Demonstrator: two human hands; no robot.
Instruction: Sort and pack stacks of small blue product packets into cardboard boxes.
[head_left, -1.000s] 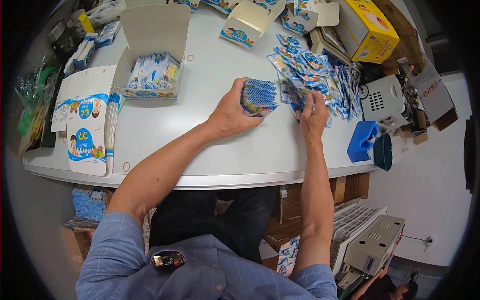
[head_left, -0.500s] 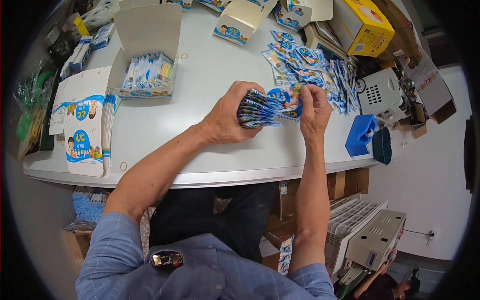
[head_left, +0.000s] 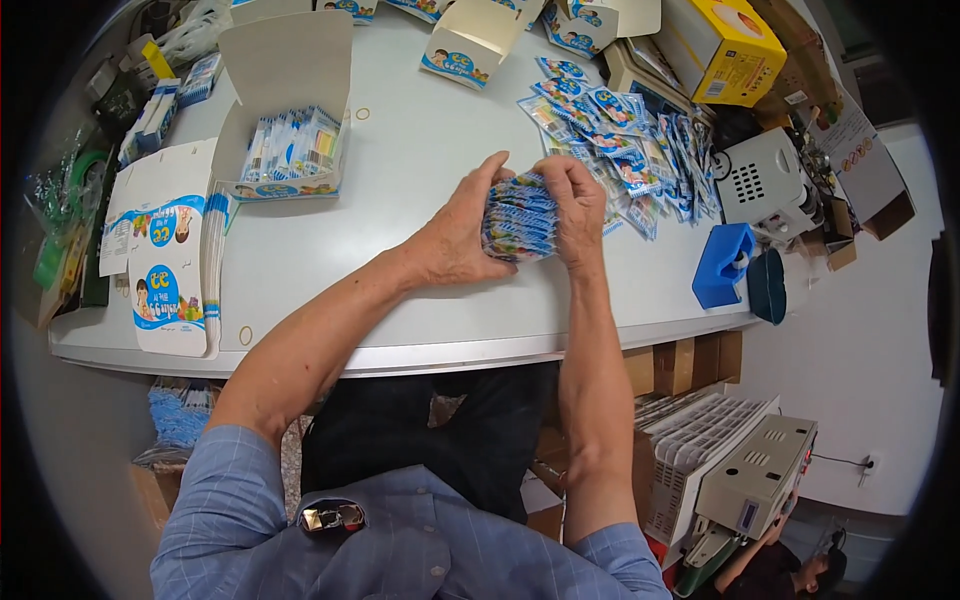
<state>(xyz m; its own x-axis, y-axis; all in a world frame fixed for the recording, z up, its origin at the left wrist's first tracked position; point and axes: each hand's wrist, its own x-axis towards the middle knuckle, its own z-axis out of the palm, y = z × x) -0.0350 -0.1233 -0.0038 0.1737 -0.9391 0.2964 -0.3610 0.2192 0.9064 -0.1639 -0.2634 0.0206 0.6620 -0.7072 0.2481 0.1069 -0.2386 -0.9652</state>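
Note:
Between my two hands is a thick stack of small blue-and-white printed sachets (head_left: 520,222), raised over the white table (head_left: 400,310). My left hand (head_left: 458,228) wraps the left side of the stack, thumb low and fingers at the top. My right hand (head_left: 580,212) is closed against the right side, its fingers bent over the upper corner. Beyond the right hand spreads a loose pile of similar sachets (head_left: 615,125). Left of the stack stands an open white carton (head_left: 285,60) with its lid up, holding a row of upright sachets (head_left: 290,143).
Flattened printed cartons (head_left: 168,275) lie at the table's left. More open cartons (head_left: 470,45) stand along the back. A yellow box (head_left: 735,55), a white perforated appliance (head_left: 760,178) and a blue holder (head_left: 722,265) are on the right. Another person (head_left: 770,570) shows at lower right.
My right hand has moved left, bringing a sachet from beside the stack onto it. The right hand now presses the stack's side; my left hand keeps its hold.

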